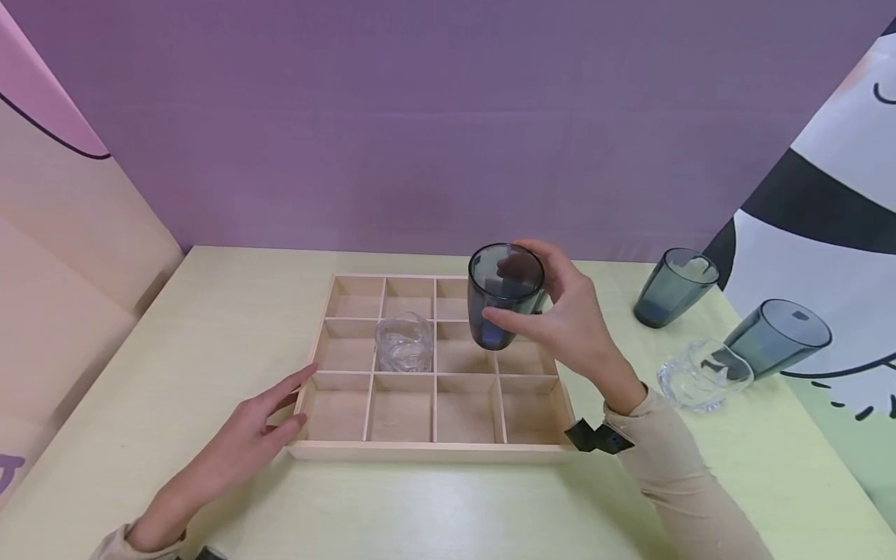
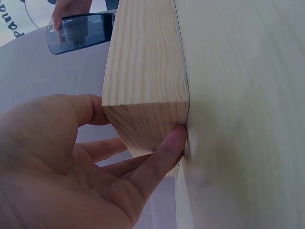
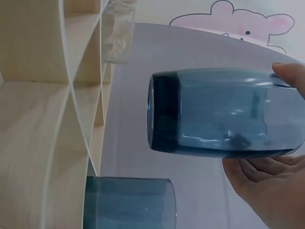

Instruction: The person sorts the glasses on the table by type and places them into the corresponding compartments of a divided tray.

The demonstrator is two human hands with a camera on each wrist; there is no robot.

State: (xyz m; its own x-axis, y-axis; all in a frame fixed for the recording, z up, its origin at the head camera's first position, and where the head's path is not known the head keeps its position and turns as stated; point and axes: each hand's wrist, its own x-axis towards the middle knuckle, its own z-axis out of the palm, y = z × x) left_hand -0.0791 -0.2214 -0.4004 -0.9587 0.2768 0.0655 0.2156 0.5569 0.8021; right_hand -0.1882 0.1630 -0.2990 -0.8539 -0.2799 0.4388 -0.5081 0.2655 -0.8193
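Note:
My right hand (image 1: 570, 315) grips a blue-grey glass tumbler (image 1: 505, 292), thumb on the near side and fingers behind. The tumbler is upright above the right half of a wooden compartment box (image 1: 430, 451); in the right wrist view the tumbler's thick dark base (image 3: 164, 112) points toward the box, apart from it. A clear glass (image 1: 404, 342) sits in a middle-row compartment, left of the held tumbler. My left hand (image 1: 241, 435) touches the box's left side with extended fingers. In the left wrist view its fingertips (image 2: 175, 136) rest against the wooden side wall, low by the table.
On the table's right side stand two more blue-grey tumblers, a farther one (image 1: 675, 288) and a nearer one (image 1: 777, 338). Another clear glass (image 1: 703, 377) stands in front of the nearer one, overlapping it. A purple backdrop (image 1: 448, 132) rises behind the table.

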